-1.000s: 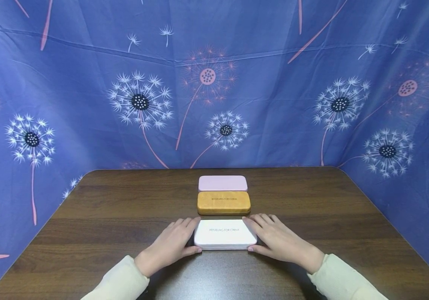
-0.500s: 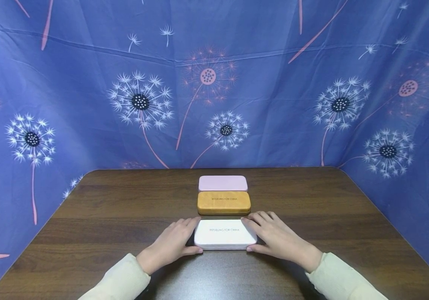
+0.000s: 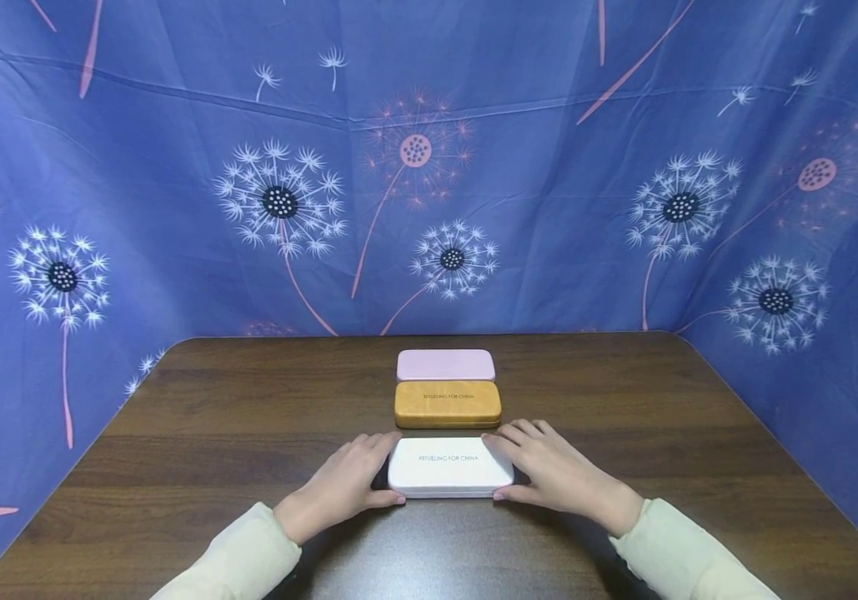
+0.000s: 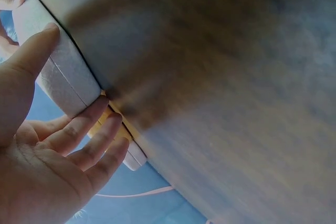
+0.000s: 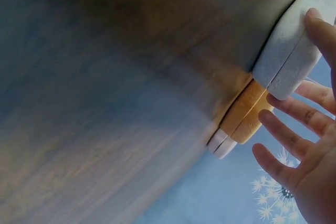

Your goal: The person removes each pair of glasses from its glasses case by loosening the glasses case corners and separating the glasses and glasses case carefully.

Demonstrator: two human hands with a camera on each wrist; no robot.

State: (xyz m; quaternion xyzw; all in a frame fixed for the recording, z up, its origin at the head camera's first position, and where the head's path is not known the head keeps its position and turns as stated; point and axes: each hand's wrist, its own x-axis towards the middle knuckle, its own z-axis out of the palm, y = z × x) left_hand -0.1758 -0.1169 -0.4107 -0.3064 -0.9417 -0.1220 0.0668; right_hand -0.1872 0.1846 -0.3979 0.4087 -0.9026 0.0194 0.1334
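Observation:
A white glasses case (image 3: 449, 477) with dark lettering lies closed on the table between the two hands. My left hand (image 3: 348, 482) holds its left end, thumb on the front edge and forefinger at the back corner. At the right end, my right hand (image 3: 562, 471) grips it the same way. The left wrist view shows the thumb (image 4: 44, 43) against the case's front side while the other fingers spread behind its end. In the right wrist view, the white case (image 5: 289, 45) has the thumb on its front, and several fingers extend past it.
Just behind lies a mustard-yellow glasses case (image 3: 447, 410) with similar lettering. A pale pink case (image 3: 445, 367) touches its far side. All three rest on a dark wooden table (image 3: 211, 433). Blue curtain (image 3: 549, 250) with dandelion prints surrounds the table's back and sides.

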